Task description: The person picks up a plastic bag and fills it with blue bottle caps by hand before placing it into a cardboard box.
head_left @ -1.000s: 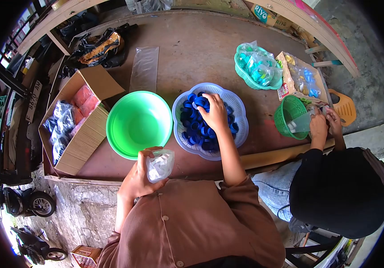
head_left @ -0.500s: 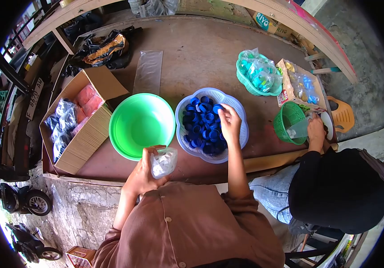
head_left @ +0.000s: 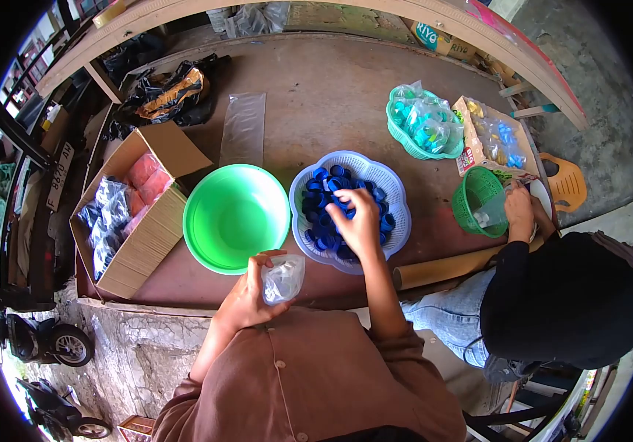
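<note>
My left hand [head_left: 246, 298] is closed around a small clear plastic bag [head_left: 284, 278], held upright by the front edge of the table. Its mouth faces up, and the crinkled film hides any contents. My right hand [head_left: 359, 225] is over a lavender flower-shaped plastic basket [head_left: 399, 199] heaped with blue bottle caps [head_left: 324, 199]. Its thumb and fingertips are bent round a blue cap among the others. Left of the basket stands a bright green basin [head_left: 235, 217], with nothing visible inside.
A cardboard box [head_left: 139, 254] of bagged red and dark blue pieces stands at left. At right are a teal basket [head_left: 423, 121] of bags, a shallow carton [head_left: 493, 136] and a green basket [head_left: 478, 199], where a co-worker's hand [head_left: 520, 210] holds a clear bag.
My right hand has moved left and toward me over the caps. My left hand has shifted slightly right with the bag, which has turned a little.
</note>
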